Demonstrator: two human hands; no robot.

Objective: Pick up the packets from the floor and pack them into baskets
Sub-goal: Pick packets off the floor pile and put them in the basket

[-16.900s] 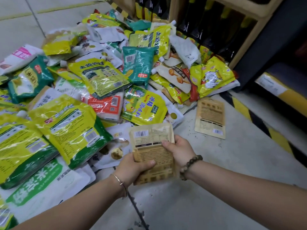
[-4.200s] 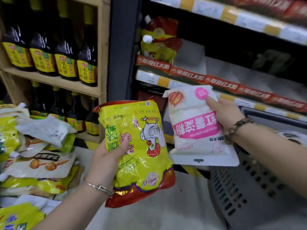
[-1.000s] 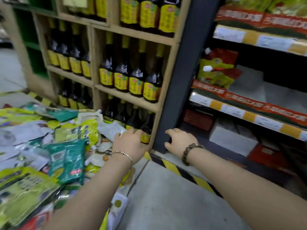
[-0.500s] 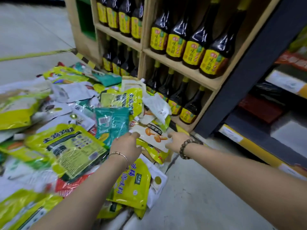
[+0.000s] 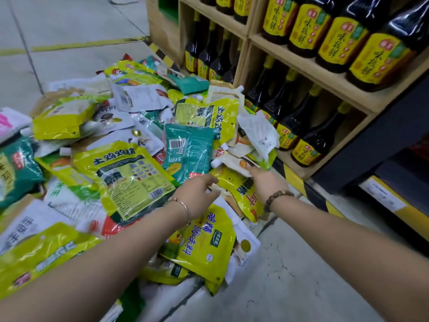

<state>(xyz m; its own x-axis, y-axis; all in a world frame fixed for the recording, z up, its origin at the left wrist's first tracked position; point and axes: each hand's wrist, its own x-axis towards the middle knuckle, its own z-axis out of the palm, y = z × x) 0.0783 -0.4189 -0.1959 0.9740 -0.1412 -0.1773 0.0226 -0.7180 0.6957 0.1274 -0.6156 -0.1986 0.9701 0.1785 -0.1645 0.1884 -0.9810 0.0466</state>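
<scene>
Left hand point(image 5: 199, 194) and right hand point(image 5: 267, 182), empty with loose fingers, flank the yellow packet point(image 5: 239, 189). Hasty pulling may drag the overlapping white pouch point(image 5: 232, 162) along.

The big yellow packet point(image 5: 125, 177) at centre-left reads "土鸡鸡精". The near yellow packet point(image 5: 204, 242) reads "鸡精调味料". The bottles point(image 5: 336, 43) on the right shelf point(image 5: 313, 74) read "味极鲜".
</scene>
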